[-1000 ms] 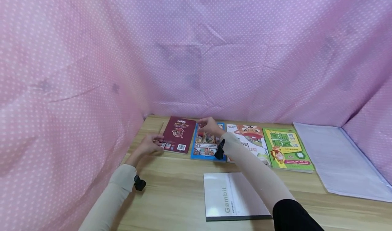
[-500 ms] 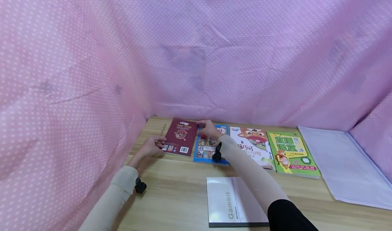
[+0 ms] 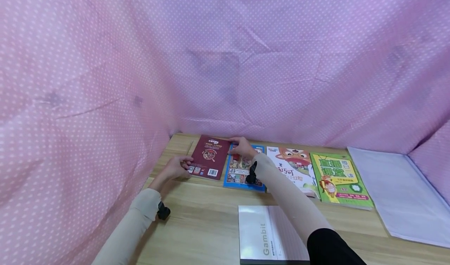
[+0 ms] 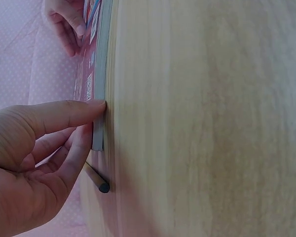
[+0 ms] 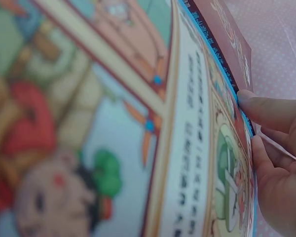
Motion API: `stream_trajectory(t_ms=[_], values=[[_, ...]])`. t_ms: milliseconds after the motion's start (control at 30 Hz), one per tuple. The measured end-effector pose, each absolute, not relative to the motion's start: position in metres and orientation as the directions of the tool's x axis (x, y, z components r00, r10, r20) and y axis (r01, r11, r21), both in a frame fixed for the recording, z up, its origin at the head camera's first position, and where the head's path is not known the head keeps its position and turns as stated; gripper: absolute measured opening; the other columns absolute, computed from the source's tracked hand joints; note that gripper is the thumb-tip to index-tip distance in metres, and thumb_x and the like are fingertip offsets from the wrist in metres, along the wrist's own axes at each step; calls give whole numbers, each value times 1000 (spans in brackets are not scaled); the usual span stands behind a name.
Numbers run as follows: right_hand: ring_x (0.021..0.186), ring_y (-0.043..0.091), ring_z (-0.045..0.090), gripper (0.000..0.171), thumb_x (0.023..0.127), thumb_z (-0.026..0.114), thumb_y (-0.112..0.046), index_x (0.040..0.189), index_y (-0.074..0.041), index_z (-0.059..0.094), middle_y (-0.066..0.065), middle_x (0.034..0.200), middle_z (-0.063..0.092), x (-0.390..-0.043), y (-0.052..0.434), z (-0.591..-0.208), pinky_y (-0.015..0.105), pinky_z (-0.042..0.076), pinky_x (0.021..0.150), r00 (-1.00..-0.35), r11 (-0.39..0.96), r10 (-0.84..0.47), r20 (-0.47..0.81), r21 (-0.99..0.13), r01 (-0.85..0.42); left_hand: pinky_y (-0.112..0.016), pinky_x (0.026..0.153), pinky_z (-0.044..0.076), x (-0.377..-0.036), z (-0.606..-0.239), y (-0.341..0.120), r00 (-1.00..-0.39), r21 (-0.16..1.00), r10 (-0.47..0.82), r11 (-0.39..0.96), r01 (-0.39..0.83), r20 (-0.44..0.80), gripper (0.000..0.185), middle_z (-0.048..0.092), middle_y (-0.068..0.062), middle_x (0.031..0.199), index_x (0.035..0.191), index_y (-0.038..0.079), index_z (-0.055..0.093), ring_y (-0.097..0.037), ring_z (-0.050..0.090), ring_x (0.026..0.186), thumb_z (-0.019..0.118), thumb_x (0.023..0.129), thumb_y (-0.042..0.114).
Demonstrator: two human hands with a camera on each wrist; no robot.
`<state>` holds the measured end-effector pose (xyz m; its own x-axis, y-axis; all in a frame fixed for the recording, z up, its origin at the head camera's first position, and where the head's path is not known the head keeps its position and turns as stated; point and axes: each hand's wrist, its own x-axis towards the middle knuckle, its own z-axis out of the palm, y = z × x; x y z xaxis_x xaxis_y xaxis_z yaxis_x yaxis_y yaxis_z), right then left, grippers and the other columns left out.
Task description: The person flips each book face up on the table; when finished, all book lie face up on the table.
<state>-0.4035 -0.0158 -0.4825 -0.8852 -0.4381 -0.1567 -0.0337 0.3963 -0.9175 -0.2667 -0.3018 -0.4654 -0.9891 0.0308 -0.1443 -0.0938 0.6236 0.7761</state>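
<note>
A maroon book (image 3: 209,157) lies back cover up at the far left of the table. At its near left corner is my left hand (image 3: 175,167), thumb and fingers on either side of that corner in the left wrist view. My right hand (image 3: 244,147) reaches over a blue-bordered picture book (image 3: 236,175) and holds the maroon book's far right corner between thumb and fingers. The picture book overlaps that corner area in the right wrist view. A thin pencil-like stick (image 4: 97,180) with a dark end lies just left of the maroon book.
To the right, a white cartoon book (image 3: 291,167) and a green book (image 3: 339,179) continue the row. Beyond them lies a pale plastic sheet (image 3: 397,190). A Gambit notebook (image 3: 260,233) sits nearer, partly under the right forearm. Pink dotted cloth (image 3: 218,61) hangs behind the table.
The head view has shifted slightly, so the books sit a little lower and farther right. My right fingertips have come closer to the maroon book's corner; the left hand stays at its corner.
</note>
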Motion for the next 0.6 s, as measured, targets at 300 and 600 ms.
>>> stream_trajectory(t_ms=[300, 600], values=[[139, 31, 49, 69, 87, 79, -4, 149, -12, 52, 13, 155, 48, -408, -16, -486, 45, 43, 116, -878, 421, -447, -173, -907, -35, -28, 82, 58, -267, -465, -303, -989, 785, 24, 611, -102, -148, 68, 64, -20, 115, 132, -7, 61, -24, 64, 97, 83, 68, -13], [133, 30, 52, 63, 89, 76, -4, 147, -12, 54, 13, 152, 51, -404, -15, -483, 44, 48, 110, -881, 419, -446, -156, -906, -52, -28, 81, 59, -268, -465, -304, -987, 791, 33, 604, -103, -154, 67, 65, -20, 118, 134, -6, 61, -25, 66, 100, 83, 71, -12]])
